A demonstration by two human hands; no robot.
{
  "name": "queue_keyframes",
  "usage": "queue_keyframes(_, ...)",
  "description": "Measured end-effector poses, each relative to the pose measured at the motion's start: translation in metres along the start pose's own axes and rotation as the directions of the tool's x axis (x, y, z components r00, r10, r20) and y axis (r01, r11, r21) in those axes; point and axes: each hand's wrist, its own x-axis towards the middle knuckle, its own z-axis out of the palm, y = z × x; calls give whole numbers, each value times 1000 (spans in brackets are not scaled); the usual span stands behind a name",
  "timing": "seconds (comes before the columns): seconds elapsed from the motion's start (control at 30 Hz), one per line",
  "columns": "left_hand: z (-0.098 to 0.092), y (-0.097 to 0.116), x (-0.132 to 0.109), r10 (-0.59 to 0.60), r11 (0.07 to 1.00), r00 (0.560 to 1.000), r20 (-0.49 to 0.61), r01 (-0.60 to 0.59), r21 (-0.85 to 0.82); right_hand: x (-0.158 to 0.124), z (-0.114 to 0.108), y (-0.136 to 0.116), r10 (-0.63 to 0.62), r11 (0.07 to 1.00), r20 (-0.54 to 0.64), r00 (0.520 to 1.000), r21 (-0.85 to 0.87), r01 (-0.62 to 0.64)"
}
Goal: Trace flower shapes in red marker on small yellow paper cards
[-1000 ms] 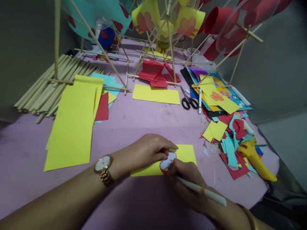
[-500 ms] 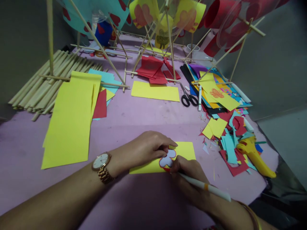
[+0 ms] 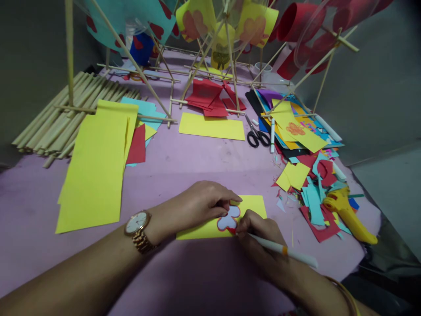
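A small yellow paper sheet (image 3: 253, 205) lies near the front of the pink table. On it rests a pale flower-shaped template (image 3: 228, 219) with a red rim. My left hand (image 3: 197, 206), with a gold watch on the wrist, presses the template down with its fingertips. My right hand (image 3: 259, 239) is closed round a white pen (image 3: 289, 253) with an orange band, and the pen's tip touches the template's lower right edge.
Long yellow sheets (image 3: 97, 166) lie at left beside a pile of wooden sticks (image 3: 62, 116). Another yellow sheet (image 3: 212, 127), black scissors (image 3: 256, 136) and a white marker (image 3: 272, 134) lie further back. Paper scraps and a yellow tool (image 3: 348, 213) sit at right. A stick frame with paper shapes (image 3: 226, 52) stands behind.
My right hand with the pen has slid slightly down and right along the template's edge. The left hand stays pressed on the template.
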Motion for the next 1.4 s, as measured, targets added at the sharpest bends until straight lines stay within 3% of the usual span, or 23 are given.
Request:
queue_keyframes(0.17, 1, -1, -1, 28, 1000, 1000, 1, -28, 9, -1, 0, 5, 79, 979, -171, 982, 199, -44)
queue_keyframes(0.3, -1, -2, -3, 52, 998, 998, 23, -53, 15, -1, 0, 8, 92, 972, -169, 981, 229, -51)
queue_keyframes(0.57, -5, 0, -4, 33, 999, 997, 66, -34, 13, 3, 8, 0, -78, 996, -71, 994, -58, 74)
queue_keyframes(0.7, -4, 0, -3, 25, 1000, 997, 72, -24, -8, 7, 15, 0, -162, 959, -79, 984, -248, 137)
queue_keyframes(0.87, -3, -1, -3, 37, 999, 998, 57, -36, -17, 10, 17, -3, -214, 925, -95, 972, -340, 171)
queue_keyframes(1.03, -2, -2, -4, 32, 999, 998, 59, -32, -7, 10, 17, -3, -235, 900, -88, 968, -396, 183)
queue_keyframes(1.4, -4, 2, -4, 37, 999, 998, 57, -36, -14, 7, 16, 3, -204, 928, 3, 979, -318, 195)
